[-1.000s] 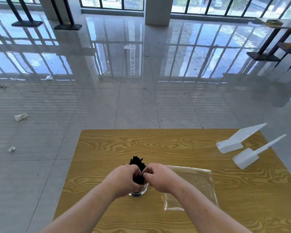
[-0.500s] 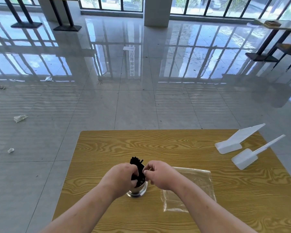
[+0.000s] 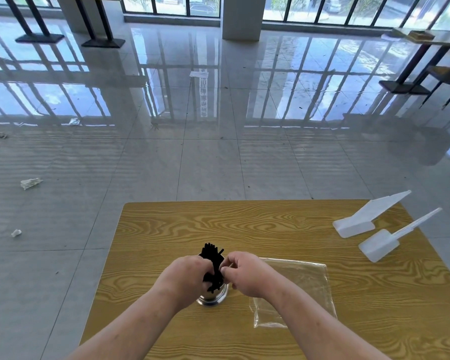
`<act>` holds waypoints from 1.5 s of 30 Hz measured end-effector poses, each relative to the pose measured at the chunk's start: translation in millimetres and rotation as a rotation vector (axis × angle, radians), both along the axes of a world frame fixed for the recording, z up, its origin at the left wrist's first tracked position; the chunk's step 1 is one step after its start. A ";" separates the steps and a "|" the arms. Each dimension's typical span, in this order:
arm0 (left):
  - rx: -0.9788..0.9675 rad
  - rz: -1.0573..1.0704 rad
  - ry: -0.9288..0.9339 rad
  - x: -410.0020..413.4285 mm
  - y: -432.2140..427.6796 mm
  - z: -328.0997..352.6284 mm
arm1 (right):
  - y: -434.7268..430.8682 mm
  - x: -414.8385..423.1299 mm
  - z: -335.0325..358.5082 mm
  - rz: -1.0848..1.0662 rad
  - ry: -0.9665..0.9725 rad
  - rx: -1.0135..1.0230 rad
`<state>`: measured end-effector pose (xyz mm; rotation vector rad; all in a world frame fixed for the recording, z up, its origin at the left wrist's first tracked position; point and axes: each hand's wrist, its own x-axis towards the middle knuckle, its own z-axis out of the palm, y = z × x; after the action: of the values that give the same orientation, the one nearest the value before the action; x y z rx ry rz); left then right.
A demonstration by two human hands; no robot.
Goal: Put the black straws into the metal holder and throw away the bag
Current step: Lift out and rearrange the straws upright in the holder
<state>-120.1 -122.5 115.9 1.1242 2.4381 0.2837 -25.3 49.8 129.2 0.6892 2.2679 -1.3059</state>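
Note:
A bundle of black straws (image 3: 212,253) stands in the shiny metal holder (image 3: 212,298) near the front middle of the wooden table (image 3: 270,224). My left hand (image 3: 186,275) wraps the straws and the holder's left side. My right hand (image 3: 246,272) pinches the straws from the right, fingertips meeting the left hand's over the holder. The straws' tops fan out above both hands. The clear plastic bag (image 3: 304,284) lies flat on the table just right of my right hand, partly under my forearm.
Two white plastic scoops (image 3: 361,219) (image 3: 385,244) lie at the table's right edge. Crumpled paper scraps (image 3: 30,183) dot the glossy tiled floor to the left. Black table bases (image 3: 99,42) stand far back.
Both hands stayed on the straws over the holder, shifting slightly upward. More of the holder's base shows below them now.

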 end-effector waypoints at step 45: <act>0.964 0.603 -0.685 -61.1 -0.4 115.6 | 6.8 -12.0 37.0 -0.225 0.187 -0.542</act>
<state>-181.2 -122.9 231.6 0.3796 1.8924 1.8192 -37.3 56.5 166.3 0.6525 1.8634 -2.0575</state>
